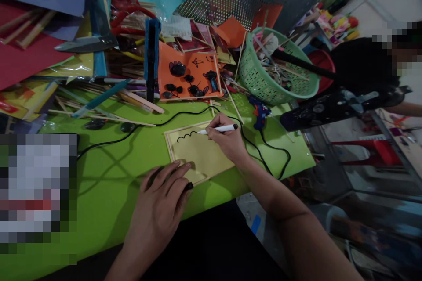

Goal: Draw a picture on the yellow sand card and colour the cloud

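Note:
My right hand (226, 136) grips a white marker (229, 128) with a black end, its tip on a yellow sheet (204, 153). A wavy black line (187, 135) runs along the upper left of the sheet up to the tip. Thin wooden sticks border the sheet, partly covered by my hands. At the lower left corner rests my left hand (163, 191), fingertips on the sheet's edge. A small black marker cap (189, 186) pokes out between its thumb and index finger.
Behind the sheet lies an orange card (168, 59) with black stones and drawings. A green basket (280, 90), a blue glue gun (259, 112) with its cord, and a dark bottle (310, 114) stand to the right. Scissors (85, 44), sticks and papers crowd the left. A person (362, 61) is at far right.

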A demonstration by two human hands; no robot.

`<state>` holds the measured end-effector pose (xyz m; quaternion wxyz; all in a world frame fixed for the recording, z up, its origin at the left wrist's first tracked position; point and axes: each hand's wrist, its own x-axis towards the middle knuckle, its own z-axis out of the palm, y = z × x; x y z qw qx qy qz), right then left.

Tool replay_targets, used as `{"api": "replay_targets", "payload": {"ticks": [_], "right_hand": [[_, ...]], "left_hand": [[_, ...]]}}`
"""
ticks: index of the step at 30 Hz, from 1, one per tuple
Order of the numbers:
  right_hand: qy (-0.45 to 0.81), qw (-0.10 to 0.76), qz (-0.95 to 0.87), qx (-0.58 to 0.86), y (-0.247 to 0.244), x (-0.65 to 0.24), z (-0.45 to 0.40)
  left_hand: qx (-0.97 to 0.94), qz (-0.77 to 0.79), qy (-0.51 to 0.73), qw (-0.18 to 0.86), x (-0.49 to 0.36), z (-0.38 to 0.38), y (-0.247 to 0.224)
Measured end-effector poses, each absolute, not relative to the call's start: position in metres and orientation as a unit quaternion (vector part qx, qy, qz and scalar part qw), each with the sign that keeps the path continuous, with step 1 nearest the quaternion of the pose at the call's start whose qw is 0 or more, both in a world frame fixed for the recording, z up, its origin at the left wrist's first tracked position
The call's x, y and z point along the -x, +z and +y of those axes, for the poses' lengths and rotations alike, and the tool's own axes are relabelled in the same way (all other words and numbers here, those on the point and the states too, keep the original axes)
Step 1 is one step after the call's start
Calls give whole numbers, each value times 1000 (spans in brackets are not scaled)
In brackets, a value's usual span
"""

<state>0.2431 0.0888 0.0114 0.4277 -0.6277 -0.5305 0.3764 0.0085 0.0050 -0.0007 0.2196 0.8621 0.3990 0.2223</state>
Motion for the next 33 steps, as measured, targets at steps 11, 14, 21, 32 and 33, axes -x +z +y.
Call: {"api": "replay_targets", "payload": {"ticks": [11,14,21,32,33], "right_hand": [[378,428,-527,629,12,-243,88],[379,433,-528,625,11,-244,88],[380,432,-529,624,10,-245,88],[381,423,-531,628,14,-244,87],[381,422,-530,629,14,-244,87]], "left_hand": [[-863,394,227,221,-9,6,0],[-861,395,232,220,-10,6,-1],[-859,397,230,226,-10,6,-1],[-859,399,228,225,-9,6,2],[-860,398,228,224,-10,6,2]]}}
